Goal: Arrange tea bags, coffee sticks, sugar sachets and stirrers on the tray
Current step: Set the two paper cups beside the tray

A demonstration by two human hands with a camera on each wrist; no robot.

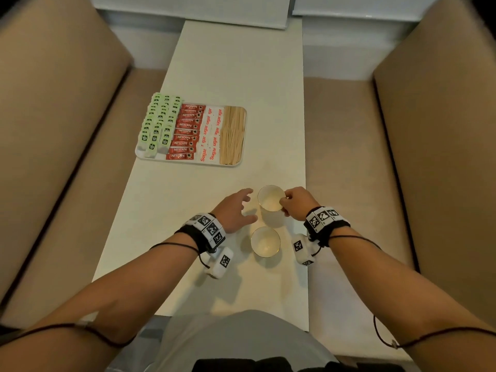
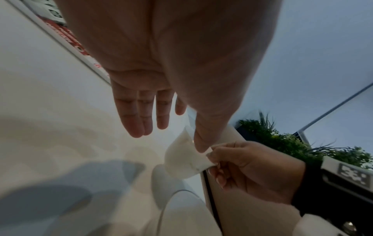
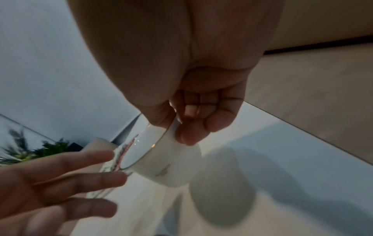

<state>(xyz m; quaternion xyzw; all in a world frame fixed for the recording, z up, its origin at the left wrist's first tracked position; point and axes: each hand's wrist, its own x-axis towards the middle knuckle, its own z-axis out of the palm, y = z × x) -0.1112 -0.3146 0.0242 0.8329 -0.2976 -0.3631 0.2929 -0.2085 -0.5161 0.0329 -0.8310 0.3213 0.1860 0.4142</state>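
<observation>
Near the filled tray on the worktop, the right hand is pinching a white cup by its rim; the left hand is hovering beside it, fingers spread.

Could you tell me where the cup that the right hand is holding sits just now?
In the head view the held cup is right of the table's middle, pinched at its rim by the right hand, just beyond the second cup and beside the open left hand.

The 2 cups look glossy white ceramic. The stirrers are pale wood. The surface is smooth and matt.
</observation>
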